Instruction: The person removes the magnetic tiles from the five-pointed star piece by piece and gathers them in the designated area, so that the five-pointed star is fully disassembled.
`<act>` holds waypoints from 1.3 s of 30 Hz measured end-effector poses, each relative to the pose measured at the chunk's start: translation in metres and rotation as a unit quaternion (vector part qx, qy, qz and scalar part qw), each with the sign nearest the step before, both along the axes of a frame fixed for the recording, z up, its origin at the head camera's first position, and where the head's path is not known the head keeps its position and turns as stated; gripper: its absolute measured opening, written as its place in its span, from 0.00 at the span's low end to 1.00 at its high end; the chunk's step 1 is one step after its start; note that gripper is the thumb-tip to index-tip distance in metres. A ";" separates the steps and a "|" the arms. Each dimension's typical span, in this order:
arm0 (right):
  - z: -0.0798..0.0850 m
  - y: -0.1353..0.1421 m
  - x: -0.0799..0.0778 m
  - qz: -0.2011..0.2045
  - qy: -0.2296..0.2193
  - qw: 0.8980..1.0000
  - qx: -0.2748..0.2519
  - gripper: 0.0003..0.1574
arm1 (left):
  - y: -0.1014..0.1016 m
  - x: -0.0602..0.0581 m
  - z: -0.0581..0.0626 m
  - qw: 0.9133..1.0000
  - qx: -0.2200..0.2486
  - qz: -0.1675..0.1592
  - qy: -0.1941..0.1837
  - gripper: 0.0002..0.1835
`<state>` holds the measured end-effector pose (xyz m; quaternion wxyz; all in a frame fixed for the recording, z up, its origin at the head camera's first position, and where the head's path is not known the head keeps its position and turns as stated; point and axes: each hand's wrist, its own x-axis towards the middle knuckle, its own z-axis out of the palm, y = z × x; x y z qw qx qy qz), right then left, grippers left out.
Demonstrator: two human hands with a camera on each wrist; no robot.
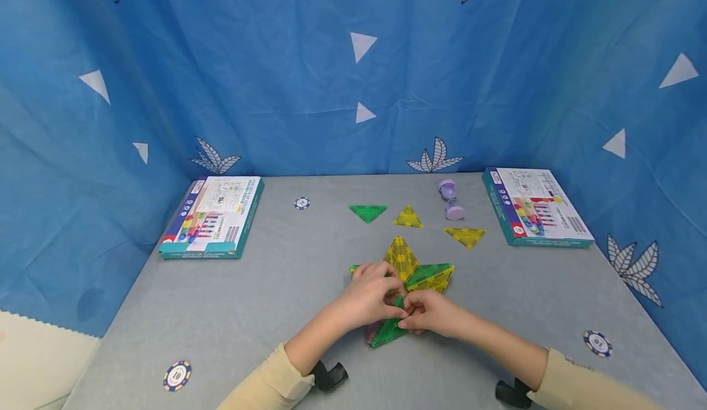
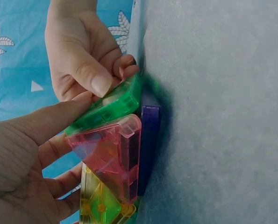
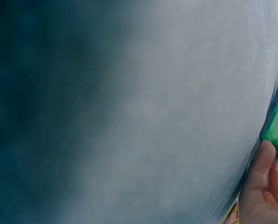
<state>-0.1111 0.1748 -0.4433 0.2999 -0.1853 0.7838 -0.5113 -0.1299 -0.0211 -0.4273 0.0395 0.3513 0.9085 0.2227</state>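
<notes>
A star-like build of translucent magnetic tiles lies mid-table, with raised yellow tiles (image 1: 400, 258) at its far point and green and yellow ones to the right. At the near point, my left hand (image 1: 369, 293) and right hand (image 1: 433, 313) pinch a green triangular magnetic tile (image 1: 390, 332) from either side. In the left wrist view that green tile leans against a pink triangular tile (image 2: 113, 151), above a dark blue tile (image 2: 149, 135) near the tabletop. My left hand covers part of the build's left side. Only fingers (image 3: 262, 163) and a green corner show at the right wrist view's edge.
Beyond the build lie a loose green triangle (image 1: 368, 213), two yellow triangles (image 1: 409, 217) and a lilac hourglass-shaped object (image 1: 452, 199). Flat boxes stand at left (image 1: 212, 216) and right (image 1: 537, 207). Poker chips (image 1: 177, 375) dot the grey table before a blue curtain (image 1: 309, 78).
</notes>
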 end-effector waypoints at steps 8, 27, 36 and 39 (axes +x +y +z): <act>-0.001 0.003 0.000 -0.005 0.011 1.000 -0.005 0.09 | -0.009 -0.013 0.004 0.997 0.004 -0.047 -0.057 0.11; 0.017 0.041 0.004 0.086 0.017 0.996 -0.029 0.18 | -0.014 -0.018 0.008 0.993 0.014 -0.082 -0.087 0.11; 0.040 0.123 -0.015 -0.105 0.057 0.992 -0.032 0.13 | -0.016 -0.018 0.008 0.993 0.014 -0.078 -0.090 0.11; 0.032 0.149 -0.025 -0.200 0.009 0.979 -0.043 0.13 | -0.016 -0.017 0.008 0.993 0.014 -0.077 -0.091 0.11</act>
